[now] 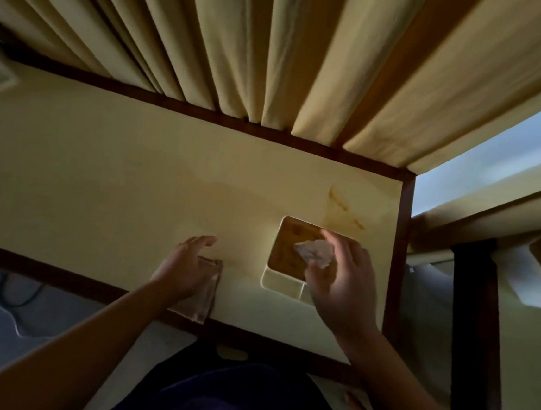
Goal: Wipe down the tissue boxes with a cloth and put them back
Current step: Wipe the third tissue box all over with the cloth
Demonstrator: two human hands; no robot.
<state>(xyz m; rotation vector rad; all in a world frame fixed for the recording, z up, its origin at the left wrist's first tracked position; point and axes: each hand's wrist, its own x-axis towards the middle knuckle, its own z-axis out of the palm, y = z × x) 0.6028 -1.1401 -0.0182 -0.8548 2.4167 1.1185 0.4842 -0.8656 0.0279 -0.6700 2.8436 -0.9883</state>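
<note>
Cream-sided square tissue box [283,283] with a wood-brown top sits on the pale tabletop [99,188] (near its right end). Right hand [342,284] seemingly grips its corner; left hand [187,263], fingers relaxed, rests on a brownish cloth [202,300].

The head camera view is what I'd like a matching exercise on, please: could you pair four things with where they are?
Things:
1. tissue box
2. cloth
3. curtain
4. right hand

Places:
A. under the left hand, at the table's near edge
B. hanging behind the table
C. over the box, by the tissue
D. on the table, towards its right end

Pairs: 1-D, 2-A, 3-B, 4-C
</note>
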